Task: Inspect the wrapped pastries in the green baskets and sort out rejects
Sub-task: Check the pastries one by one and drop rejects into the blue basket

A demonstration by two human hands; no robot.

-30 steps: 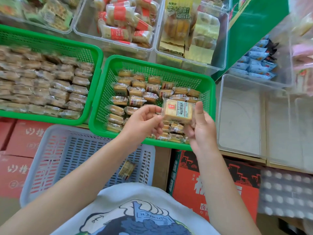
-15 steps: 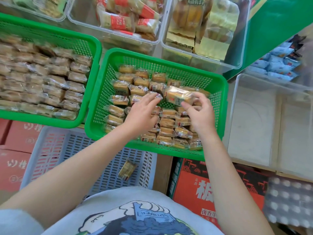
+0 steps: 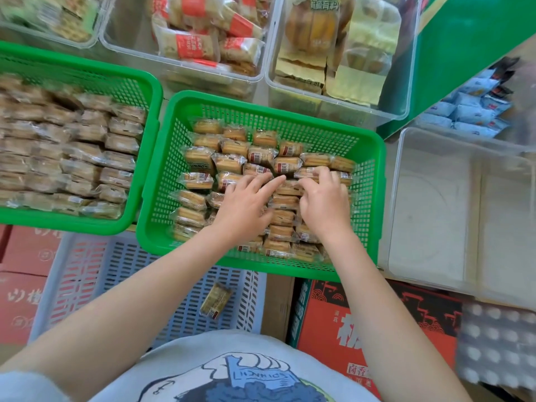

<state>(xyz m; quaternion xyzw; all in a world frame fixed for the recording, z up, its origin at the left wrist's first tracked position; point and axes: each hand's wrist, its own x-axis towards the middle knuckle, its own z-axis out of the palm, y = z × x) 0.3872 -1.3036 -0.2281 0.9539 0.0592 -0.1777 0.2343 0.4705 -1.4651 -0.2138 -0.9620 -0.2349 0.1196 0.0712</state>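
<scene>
Both hands have dropped into my middle green basket (image 3: 374, 198) since half a second back. Left green basket (image 3: 145, 158) sits packed alongside. Left hand (image 3: 242, 203) lies flat, fingers straight on the wrapped pastries (image 3: 229, 163); right hand (image 3: 324, 201) curls, pinching one wrapper. Lone pastry (image 3: 216, 300) lies in the blue crate (image 3: 87, 285) below. Red cartons (image 3: 333, 323) carry print I can't read

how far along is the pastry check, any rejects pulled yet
Done: one wrapped pastry lies alone in the pale blue slotted basket, apparently a reject. The left green plastic basket holds neat rows, possibly checked already. In hand: both hands are down among the packs in the right green plastic basket, the left hand flat on them, the right hand curled on one. Left: most of that basket's packs.
</scene>
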